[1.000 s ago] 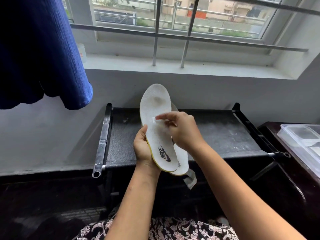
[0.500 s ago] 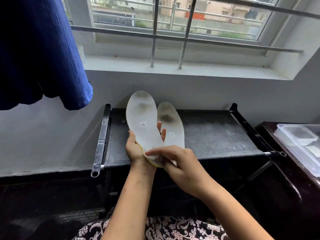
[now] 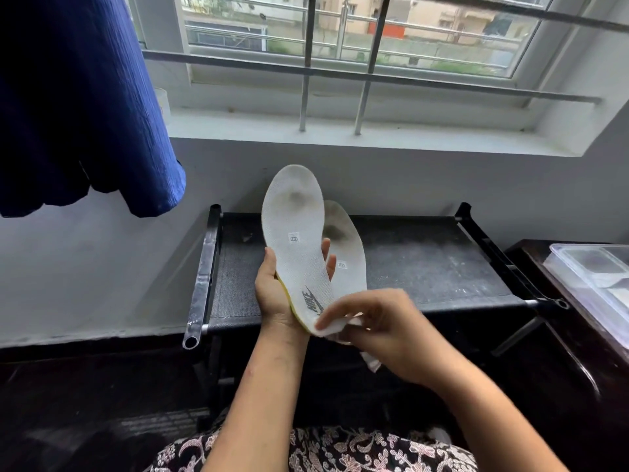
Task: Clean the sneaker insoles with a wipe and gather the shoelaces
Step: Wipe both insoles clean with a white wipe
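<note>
My left hand (image 3: 277,294) grips two white sneaker insoles upright, toes up. The front insole (image 3: 295,233) shows a grey smudge near the toe and a dark logo near the heel. Behind it, fanned out to the right, is the second insole (image 3: 347,247), also smudged. My right hand (image 3: 381,330) holds a white wipe (image 3: 332,330) and presses it against the heel of the front insole. A tail of the wipe hangs below my right hand. No shoelaces are visible.
A black fabric-topped rack (image 3: 425,264) stands under the window sill (image 3: 340,137). A blue cloth (image 3: 78,103) hangs at the upper left. A clear plastic box (image 3: 592,270) sits on a dark table at the right.
My right hand slid the wipe down from the middle of the front insole to its heel. The second insole fanned out to the right from behind the first.
</note>
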### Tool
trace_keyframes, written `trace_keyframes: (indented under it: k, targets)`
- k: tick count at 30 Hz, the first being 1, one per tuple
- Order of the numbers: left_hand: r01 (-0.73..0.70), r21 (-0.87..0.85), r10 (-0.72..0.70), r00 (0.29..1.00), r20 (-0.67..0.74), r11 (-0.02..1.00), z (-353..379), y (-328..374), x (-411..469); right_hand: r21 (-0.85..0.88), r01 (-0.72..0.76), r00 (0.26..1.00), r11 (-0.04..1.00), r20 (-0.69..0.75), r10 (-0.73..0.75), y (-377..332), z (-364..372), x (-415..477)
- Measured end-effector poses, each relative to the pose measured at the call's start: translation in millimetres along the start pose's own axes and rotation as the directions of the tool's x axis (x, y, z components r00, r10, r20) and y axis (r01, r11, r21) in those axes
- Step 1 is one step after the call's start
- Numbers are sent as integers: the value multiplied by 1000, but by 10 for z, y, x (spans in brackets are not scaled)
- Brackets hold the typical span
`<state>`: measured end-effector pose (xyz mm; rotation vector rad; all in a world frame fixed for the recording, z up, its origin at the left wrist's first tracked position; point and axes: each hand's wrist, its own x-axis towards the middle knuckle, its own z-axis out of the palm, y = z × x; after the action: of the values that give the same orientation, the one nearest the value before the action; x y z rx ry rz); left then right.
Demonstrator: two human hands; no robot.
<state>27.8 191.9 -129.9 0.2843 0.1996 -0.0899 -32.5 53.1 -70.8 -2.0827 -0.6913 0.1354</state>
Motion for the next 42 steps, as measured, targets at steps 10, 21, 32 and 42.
trace_keyframes:
  k: [10, 21, 32, 42]
  targets:
    - [59, 20, -61, 988, 140, 998, 15, -72, 5, -160, -19, 950, 987, -311, -32, 98, -249, 711]
    - [33, 54, -35, 999, 37, 998, -51, 37, 26, -429, 127, 951, 894, -204, -233, 181, 427, 427]
    - [-5, 87, 1, 999, 37, 996, -119, 89, 36, 94, -41, 994, 995, -96, 50, 146, 230, -179]
    - [19, 140, -23, 999, 26, 990, -74, 70, 31, 901, -127, 850, 415, -117, 514, 134, 19, -60]
